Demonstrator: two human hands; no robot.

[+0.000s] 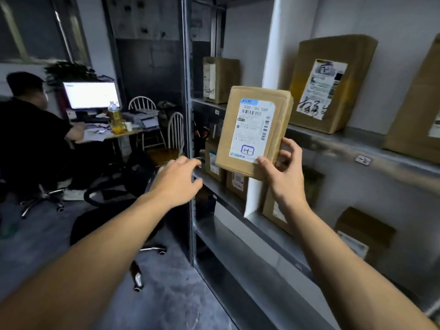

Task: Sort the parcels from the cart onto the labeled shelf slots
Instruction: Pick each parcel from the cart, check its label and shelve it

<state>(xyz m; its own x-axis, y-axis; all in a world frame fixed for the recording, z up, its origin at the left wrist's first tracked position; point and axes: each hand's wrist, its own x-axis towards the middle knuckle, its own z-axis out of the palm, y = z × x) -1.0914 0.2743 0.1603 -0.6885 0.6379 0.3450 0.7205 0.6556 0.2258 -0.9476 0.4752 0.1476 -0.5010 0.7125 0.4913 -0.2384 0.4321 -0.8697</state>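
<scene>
Cardboard parcel (253, 129) looks light and stiff; my right grip (283, 178) pinches its bottom corner, left grip (178, 179) relaxed and empty.

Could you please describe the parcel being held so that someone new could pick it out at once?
Start at the metal shelving on the right. In front of it the right hand grips the lower corner of a flat brown parcel, held upright. Unlike the shelved boxes, it is in the air, and its label reads 530 05 069.
</scene>
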